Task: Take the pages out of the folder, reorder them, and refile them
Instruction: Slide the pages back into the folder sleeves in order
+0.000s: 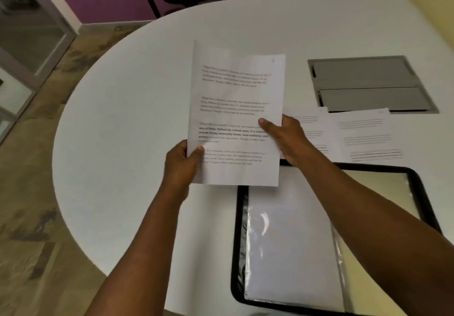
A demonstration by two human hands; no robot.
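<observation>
White table [122, 119], both hands pinching page [235, 119] edges above open folder [239, 242]

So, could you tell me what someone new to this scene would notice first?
The eye lands on the printed page held up over the middle of the white table, the left hand pinching its lower left edge and the right hand its right edge. Below it to the right lies the open black-edged folder with clear sleeves. Beyond the folder, two more printed pages lie flat by a grey hatch.
</observation>
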